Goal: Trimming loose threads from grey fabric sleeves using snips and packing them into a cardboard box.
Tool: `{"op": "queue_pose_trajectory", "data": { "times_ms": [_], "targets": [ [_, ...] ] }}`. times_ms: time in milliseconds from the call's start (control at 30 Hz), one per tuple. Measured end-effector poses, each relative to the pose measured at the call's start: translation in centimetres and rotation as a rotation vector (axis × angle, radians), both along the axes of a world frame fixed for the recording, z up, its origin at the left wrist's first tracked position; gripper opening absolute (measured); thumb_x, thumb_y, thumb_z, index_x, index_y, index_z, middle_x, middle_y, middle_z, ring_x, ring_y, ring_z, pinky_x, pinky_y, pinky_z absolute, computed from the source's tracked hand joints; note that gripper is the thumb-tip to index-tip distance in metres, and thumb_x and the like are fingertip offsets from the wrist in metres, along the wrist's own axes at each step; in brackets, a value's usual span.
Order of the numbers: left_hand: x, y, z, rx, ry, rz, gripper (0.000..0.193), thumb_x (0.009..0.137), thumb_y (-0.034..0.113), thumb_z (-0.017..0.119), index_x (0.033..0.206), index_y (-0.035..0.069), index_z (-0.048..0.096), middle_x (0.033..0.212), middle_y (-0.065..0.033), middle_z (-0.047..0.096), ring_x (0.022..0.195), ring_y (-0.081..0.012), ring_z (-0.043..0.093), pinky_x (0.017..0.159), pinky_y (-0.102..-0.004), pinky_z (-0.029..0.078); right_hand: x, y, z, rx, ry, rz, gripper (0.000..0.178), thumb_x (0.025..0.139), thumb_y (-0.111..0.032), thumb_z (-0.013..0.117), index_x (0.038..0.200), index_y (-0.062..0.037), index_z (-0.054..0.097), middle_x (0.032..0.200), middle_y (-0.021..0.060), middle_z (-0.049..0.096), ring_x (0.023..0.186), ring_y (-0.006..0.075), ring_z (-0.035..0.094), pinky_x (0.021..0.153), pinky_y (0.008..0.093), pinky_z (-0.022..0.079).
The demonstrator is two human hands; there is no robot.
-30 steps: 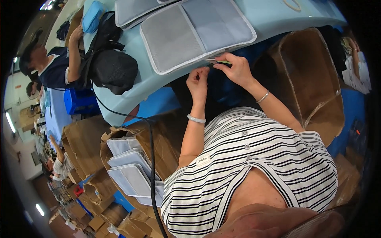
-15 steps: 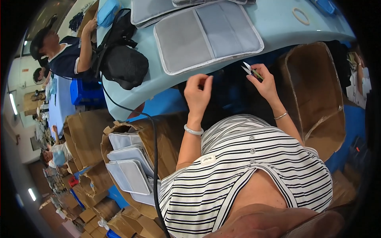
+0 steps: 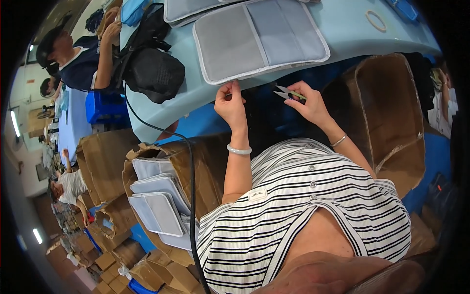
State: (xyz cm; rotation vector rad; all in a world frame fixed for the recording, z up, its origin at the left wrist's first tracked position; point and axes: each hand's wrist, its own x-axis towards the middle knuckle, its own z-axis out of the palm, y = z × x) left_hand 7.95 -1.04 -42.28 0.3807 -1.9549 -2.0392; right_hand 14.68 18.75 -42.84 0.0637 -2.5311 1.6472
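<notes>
A flat grey fabric panel [image 3: 235, 46] with pale bound edges and a divided front lies at the table's near edge. My left hand [image 3: 231, 105] is closed in a pinch just below the panel's near edge, its fingertips at the binding. What is between those fingertips, if anything, is too small to make out. To its right, my right hand [image 3: 308, 104] grips a pair of thread snips [image 3: 282, 92] with a green handle. The snips' blades are spread apart and point left, a short way off from the panel.
More grey panels lie behind on the light-blue table [image 3: 342, 44], near a cream ring [image 3: 375, 21]. Left are a black mesh bag [image 3: 154, 73] and a hanging black cable [image 3: 191, 196]. Cardboard boxes [image 3: 391, 117] flank me; the left one holds similar panels [image 3: 155, 210]. A co-worker [image 3: 81, 61] sits far left.
My left hand has moved up to the panel's near edge, fingers pinched. My right hand has brought the snips left and slightly down, toward my left hand.
</notes>
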Motion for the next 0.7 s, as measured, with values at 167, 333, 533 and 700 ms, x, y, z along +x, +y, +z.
{"op": "queue_pose_trajectory", "data": {
  "times_ms": [167,333,533,700],
  "targets": [
    [0.1,-0.2,-0.9,0.011,0.065,-0.035,0.017,0.085,0.013,0.068,0.08,0.0,0.058,0.064,0.0014,0.054,0.049,-0.0043,0.046,0.045,-0.0191,0.036,-1.0,-1.5,0.7,0.025,0.035,0.042,0.033,0.075,-0.02,0.075,0.094,-0.0022,0.056,0.069,0.0073,0.058,0.059,0.0192,0.057,0.057,0.0273,0.045],
    [0.4,-0.5,-1.1,0.012,0.067,-0.037,0.016,0.084,0.013,0.068,0.081,0.0,0.058,0.066,0.0014,0.054,0.05,-0.0044,0.047,0.046,-0.019,0.037,-2.3,-2.8,1.3,0.054,0.092,0.053,0.034,0.074,-0.022,0.076,0.094,-0.0024,0.056,0.07,0.0082,0.06,0.061,0.0217,0.06,0.057,0.0281,0.046],
    [0.1,0.2,-0.4,-0.054,0.069,-0.024,0.017,0.082,0.011,0.071,0.083,-0.001,0.059,0.069,-0.0003,0.057,0.05,-0.005,0.047,0.046,-0.0189,0.039,-2.7,-3.4,1.2,0.058,0.085,0.063,0.031,0.075,-0.018,0.075,0.093,-0.001,0.057,0.07,0.0071,0.06,0.062,0.0183,0.058,0.058,0.0266,0.046],
    [0.1,-0.2,-1.4,-0.056,0.064,-0.034,0.018,0.081,0.011,0.072,0.084,-0.001,0.059,0.07,-0.0008,0.057,0.052,-0.0056,0.049,0.048,-0.0193,0.04,-2.9,-3.6,1.1,0.063,0.095,0.064,0.03,0.075,-0.014,0.075,0.094,0.0002,0.057,0.072,0.0068,0.06,0.062,0.0158,0.058,0.059,0.0255,0.046]
  ]
}}
